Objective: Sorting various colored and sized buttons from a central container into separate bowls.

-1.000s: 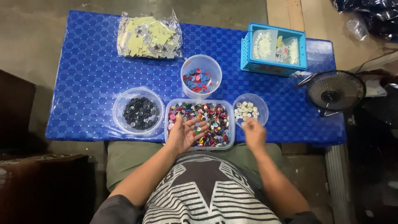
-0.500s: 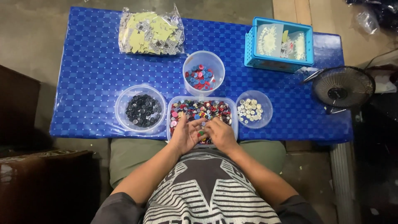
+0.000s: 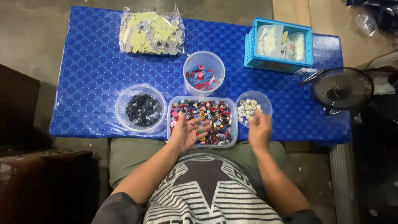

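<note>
Clear plastic bag (image 3: 151, 32), crinkled, roughly square, full of pale yellow flat pieces: far edge of blue table, well beyond left hand (image 3: 187, 132) fingers, off to their left. Two clear packets (image 3: 278, 42) with white round patterned contents, upright in blue slotted basket (image 3: 251, 54): far beyond right hand (image 3: 259, 128) fingertips, slightly right. No labels, signs or screens legible.

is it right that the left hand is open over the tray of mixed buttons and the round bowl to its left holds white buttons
Not quite. The head view shows the left hand open, palm up, over the tray of mixed buttons, but the round bowl to its left holds dark, blackish buttons. The pale buttons are in the small bowl on the tray's right, by the right hand.
</note>
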